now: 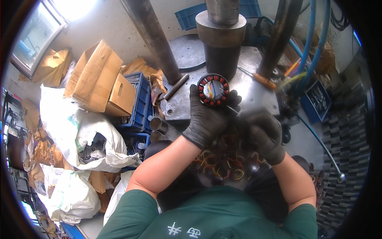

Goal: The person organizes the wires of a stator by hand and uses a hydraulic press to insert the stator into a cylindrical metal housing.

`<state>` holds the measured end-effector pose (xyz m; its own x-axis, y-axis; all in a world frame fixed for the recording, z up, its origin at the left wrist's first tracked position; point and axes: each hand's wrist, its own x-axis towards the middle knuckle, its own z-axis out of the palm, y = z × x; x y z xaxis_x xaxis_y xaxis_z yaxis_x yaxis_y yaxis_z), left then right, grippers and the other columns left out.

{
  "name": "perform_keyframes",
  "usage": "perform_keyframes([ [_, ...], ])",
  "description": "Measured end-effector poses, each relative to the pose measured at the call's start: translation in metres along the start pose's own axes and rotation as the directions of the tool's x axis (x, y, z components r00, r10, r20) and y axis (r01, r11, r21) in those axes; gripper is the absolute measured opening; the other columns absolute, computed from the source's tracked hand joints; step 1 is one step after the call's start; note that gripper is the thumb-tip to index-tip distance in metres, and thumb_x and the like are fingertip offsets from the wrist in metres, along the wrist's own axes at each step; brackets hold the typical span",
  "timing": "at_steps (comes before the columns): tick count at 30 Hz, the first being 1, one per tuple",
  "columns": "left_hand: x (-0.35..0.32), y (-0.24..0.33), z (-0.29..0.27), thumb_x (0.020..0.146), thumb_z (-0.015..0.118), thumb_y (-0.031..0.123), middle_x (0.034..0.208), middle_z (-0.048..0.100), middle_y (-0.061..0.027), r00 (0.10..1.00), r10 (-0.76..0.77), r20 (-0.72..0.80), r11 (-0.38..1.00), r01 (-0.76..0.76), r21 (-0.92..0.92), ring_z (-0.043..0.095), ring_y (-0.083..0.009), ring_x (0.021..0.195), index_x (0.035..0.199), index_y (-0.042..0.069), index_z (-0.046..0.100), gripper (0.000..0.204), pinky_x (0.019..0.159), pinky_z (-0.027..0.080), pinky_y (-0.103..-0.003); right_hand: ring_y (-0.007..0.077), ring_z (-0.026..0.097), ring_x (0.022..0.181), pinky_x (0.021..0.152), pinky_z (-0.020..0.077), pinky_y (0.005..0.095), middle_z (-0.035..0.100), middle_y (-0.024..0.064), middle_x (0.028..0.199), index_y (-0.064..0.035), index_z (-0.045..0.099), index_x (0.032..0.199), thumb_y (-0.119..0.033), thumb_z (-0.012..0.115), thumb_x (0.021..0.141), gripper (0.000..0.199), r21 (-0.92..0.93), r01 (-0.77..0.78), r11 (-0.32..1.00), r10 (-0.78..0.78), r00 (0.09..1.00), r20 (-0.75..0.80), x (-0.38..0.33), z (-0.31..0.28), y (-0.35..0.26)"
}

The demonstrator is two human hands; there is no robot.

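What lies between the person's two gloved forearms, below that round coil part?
In the head view, a heap of similar wound coil parts with red and yellow wires lies there, under the stator ring held by the left hand.

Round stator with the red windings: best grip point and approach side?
Grip the stator by its outer rim, coming from below, on the person's side, as the gloved left hand does now. It is a flat ring held face-up, so the rim is the firm edge; the red coils and the loose coloured wires in its centre look delicate. The press column crowds the far side. The blurred right hand is beside it.
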<state>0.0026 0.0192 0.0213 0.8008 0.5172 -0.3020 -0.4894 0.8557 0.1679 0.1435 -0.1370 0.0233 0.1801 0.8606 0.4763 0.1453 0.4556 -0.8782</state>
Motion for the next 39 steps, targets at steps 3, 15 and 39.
perform_keyframes([
  [3,0.003,0.003,-0.007,0.086,0.05,0.083,0.11,0.067,-0.0178,0.994,0.005,0.11,1.0,-0.006,0.013,0.06,-0.0374,0.111,0.12,0.009,0.064,0.083,0.102,0.045,-0.051,0.0217,0.067,0.108,0.098,0.0534,0.0361,0.068,0.0134,0.116,0.0001,0.065,0.109,0.001,0.059,0.099,0.012,-0.041,0.021,0.999,-0.02,1.0,0.017,0.003,0.001,-0.004],
  [15,0.003,0.0,-0.005,0.085,0.05,0.085,0.112,0.068,-0.0186,0.999,-0.004,0.043,1.0,0.004,-0.011,0.06,-0.0388,0.114,0.123,0.009,0.064,0.086,0.102,0.045,-0.051,0.0226,0.068,0.106,0.095,0.055,0.0369,0.069,0.0144,0.114,0.0006,0.065,0.107,-0.001,0.059,0.098,0.01,-0.084,0.059,0.995,-0.058,0.998,0.02,0.0,-0.002,0.0],
  [39,0.0,0.025,-0.011,0.08,0.045,0.097,0.131,0.066,-0.0133,0.987,0.042,0.157,0.995,-0.056,0.088,0.057,-0.0348,0.133,0.139,0.011,0.06,0.105,0.112,0.042,-0.05,0.0173,0.063,0.099,0.092,0.0507,0.0333,0.062,0.0084,0.111,-0.0027,0.063,0.117,-0.001,0.059,0.099,0.019,-0.124,-0.003,0.992,-0.027,0.97,-0.24,-0.003,-0.008,0.007],
])
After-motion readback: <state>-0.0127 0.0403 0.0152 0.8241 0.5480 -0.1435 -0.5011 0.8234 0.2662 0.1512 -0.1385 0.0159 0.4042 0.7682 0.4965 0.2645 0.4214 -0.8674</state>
